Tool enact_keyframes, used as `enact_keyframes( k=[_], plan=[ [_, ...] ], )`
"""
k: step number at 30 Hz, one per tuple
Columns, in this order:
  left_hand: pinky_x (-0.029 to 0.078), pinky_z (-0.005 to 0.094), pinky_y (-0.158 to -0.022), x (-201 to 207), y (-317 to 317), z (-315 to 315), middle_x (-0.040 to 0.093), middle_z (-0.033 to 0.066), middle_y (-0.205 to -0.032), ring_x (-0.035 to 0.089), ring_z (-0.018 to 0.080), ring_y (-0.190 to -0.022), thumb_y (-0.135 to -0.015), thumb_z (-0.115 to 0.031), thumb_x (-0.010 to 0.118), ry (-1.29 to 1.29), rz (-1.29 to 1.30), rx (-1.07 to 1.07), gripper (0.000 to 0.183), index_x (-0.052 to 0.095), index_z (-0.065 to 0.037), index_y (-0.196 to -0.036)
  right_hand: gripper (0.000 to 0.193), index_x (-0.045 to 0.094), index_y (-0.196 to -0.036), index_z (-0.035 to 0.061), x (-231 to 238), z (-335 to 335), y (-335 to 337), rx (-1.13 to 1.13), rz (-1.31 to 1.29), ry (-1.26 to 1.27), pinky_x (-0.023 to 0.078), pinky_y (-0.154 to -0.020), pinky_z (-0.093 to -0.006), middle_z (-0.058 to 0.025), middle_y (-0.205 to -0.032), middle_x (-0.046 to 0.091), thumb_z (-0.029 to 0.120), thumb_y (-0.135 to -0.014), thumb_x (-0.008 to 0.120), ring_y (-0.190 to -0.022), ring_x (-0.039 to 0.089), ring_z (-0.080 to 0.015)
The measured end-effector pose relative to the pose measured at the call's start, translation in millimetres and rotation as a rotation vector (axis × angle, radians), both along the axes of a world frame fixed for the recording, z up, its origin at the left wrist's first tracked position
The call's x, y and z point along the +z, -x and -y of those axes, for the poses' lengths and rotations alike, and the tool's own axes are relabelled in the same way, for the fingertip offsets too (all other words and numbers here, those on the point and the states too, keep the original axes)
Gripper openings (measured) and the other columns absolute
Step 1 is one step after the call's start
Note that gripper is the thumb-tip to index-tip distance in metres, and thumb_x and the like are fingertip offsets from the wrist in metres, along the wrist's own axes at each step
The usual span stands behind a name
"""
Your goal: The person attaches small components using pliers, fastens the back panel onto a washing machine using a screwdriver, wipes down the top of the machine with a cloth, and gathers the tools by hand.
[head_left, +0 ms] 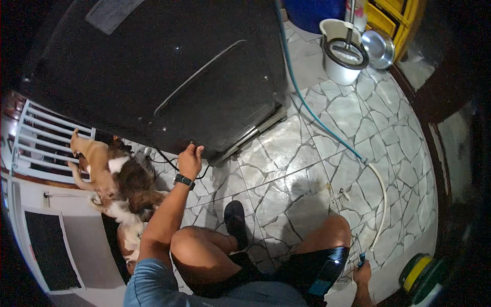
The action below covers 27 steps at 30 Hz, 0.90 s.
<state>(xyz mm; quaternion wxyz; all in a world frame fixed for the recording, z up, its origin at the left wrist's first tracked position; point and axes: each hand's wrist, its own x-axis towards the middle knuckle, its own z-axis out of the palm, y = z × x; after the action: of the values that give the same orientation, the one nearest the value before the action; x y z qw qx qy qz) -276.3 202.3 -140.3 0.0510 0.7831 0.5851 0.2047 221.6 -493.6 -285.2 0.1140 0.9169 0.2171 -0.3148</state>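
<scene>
My left hand (190, 160), a dark watch on its wrist, is at the lower edge of a large black boxy appliance (215, 87). Its fingers are curled in a pinch; what they grip is too small to make out. A black cord (203, 173) passes close by that hand. Low at the right, my right hand (362, 273) is closed around a blue hose end (362, 258). From there a cream hose (383, 204) curves up over the floor and joins a teal hose (307, 105) that runs to the top.
Dogs (105, 169) crowd at the left beside a white barred gate (51, 138). A white bucket (343, 74), metal basin (378, 48) and blue drum (314, 13) stand at the upper right. Wet-looking stone-patterned tiles (286, 169) cover the floor. A green-and-yellow round object (422, 276) sits lower right.
</scene>
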Motion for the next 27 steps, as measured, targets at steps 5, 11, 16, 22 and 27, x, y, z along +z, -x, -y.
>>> enact_keyframes(
  k=[5,11,16,22,27],
  plan=[
    [0.047,0.0495,-0.059,7.9,-2.2,9.3,0.064,0.0219,-0.073,0.063,0.0445,-0.071,-0.096,-0.023,0.064,0.046,0.018,0.069,0.023,0.057,-0.002,-0.087,0.049,0.044,-0.136,0.0023,103.8,-129.8,-75.0,-0.038,-0.134,-0.359,0.052,-0.066,-0.0451,-0.0217,-0.078,0.064,0.018,-0.092,0.059,-0.07,0.066,-0.0396],
    [0.05,0.0467,-0.064,-4.7,0.4,16.4,0.068,0.0205,-0.085,0.066,0.0424,-0.077,-0.096,-0.017,0.062,-0.152,0.294,0.018,0.03,0.052,-0.005,-0.121,0.042,0.058,-0.135,0.0094,208.9,-448.6,111.4,0.759,-0.508,-0.462,0.048,-0.097,-0.0472,-0.0272,-0.126,0.061,0.031,-0.099,0.052,-0.112,0.061,-0.0412],
    [0.052,0.0446,-0.067,-26.1,-15.3,7.5,0.069,0.0186,-0.087,0.068,0.0375,-0.078,-0.093,-0.012,0.064,-0.119,0.329,-0.01,0.029,0.055,-0.007,-0.12,0.037,0.052,-0.124,0.0086,48.4,-519.9,293.7,0.419,-0.875,-0.701,0.046,-0.055,-0.0374,-0.0078,-0.071,0.06,0.037,-0.101,0.056,-0.059,0.059,-0.0192],
    [0.052,0.0472,-0.073,-21.3,17.0,14.0,0.069,0.0163,-0.099,0.066,0.04,-0.09,-0.093,-0.011,0.061,-0.101,0.319,0.027,0.023,0.056,-0.009,-0.115,0.027,0.048,-0.108,0.0132,55.7,-542.9,371.7,-0.076,-1.21,-0.599,0.042,-0.045,-0.0324,-0.0031,-0.065,0.05,0.039,-0.103,0.054,-0.05,0.051,-0.0146],
    [0.05,0.05,-0.069,-7.4,18.8,8.0,0.068,0.0159,-0.092,0.066,0.04,-0.085,-0.093,-0.015,0.061,0.003,0.436,-0.119,0.02,0.058,-0.011,-0.112,0.024,0.049,-0.107,0.0145,39.3,-552.6,371.6,-0.021,-1.174,-0.649,0.042,-0.043,-0.0312,-0.0026,-0.065,0.05,0.037,-0.103,0.055,-0.049,0.05,-0.0148]
  ],
)
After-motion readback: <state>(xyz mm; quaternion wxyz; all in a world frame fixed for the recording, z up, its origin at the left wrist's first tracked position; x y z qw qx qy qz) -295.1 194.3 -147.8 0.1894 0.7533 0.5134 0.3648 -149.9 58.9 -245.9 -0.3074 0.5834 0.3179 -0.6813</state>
